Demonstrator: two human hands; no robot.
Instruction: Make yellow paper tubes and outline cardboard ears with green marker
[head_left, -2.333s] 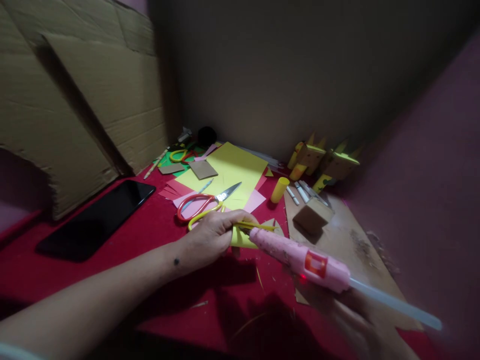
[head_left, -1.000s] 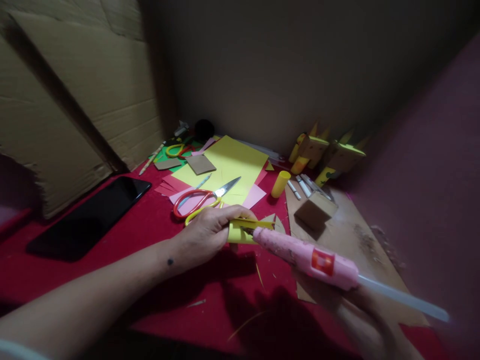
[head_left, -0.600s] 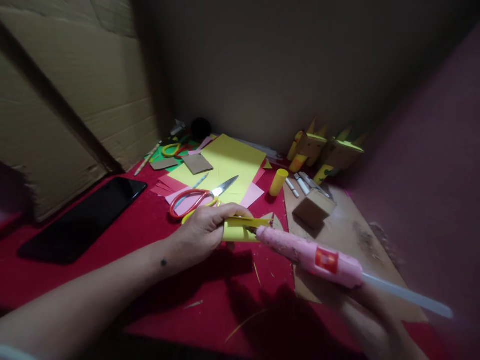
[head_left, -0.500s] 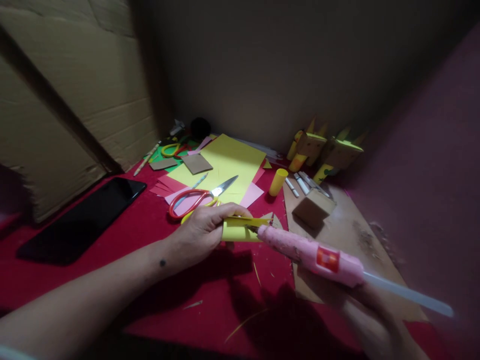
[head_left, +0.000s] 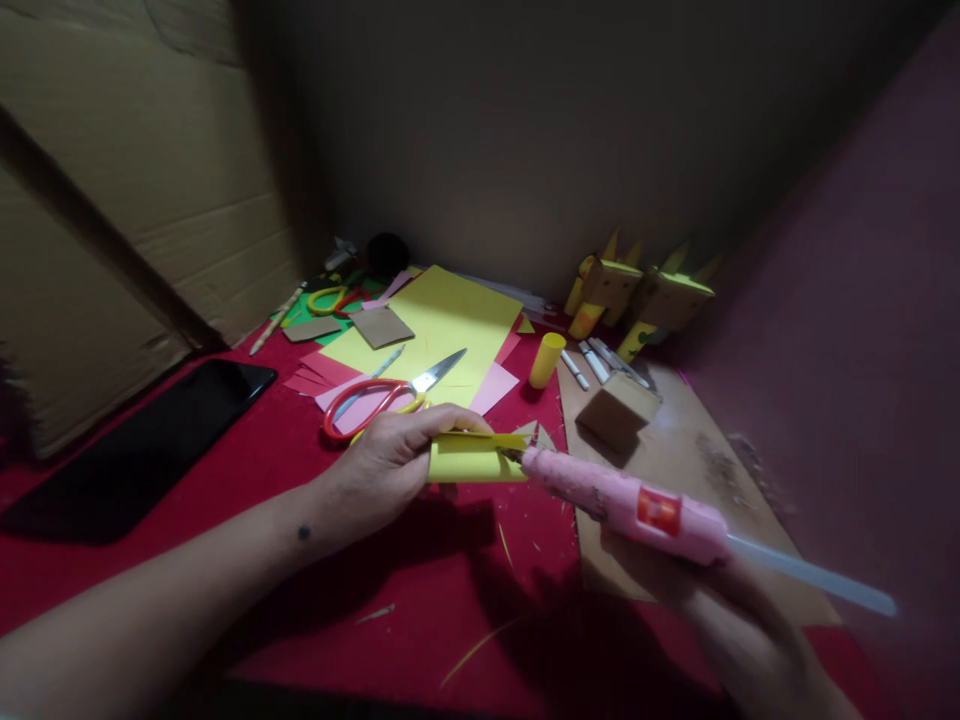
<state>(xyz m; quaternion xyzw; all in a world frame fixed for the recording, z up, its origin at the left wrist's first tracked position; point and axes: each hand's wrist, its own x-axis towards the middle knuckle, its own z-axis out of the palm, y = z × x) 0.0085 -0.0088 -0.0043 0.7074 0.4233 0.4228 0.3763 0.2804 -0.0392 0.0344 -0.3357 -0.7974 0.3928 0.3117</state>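
My left hand is closed on a rolled piece of yellow paper, thumb on top and the other fingers mostly hidden behind it. A loose flap of the roll stands slightly raised along its upper side. In my right hand is a pink glue gun, with a clear glue stick jutting from its back end. The gun's nozzle is at the flap's edge, near the roll's right end. Just beyond my left hand lie scissors with red and yellow handles, partly over the paper.
Yellow sheets and a short yellow tube are at the back. At right, a small cardboard box and markers sit on a cardboard sheet. Two box figures stand behind. A black phone lies left.
The view has shifted slightly, so most things appear a little further left. The nozzle has moved a little to the right along the yellow roll's flap. Both hands keep their holds.
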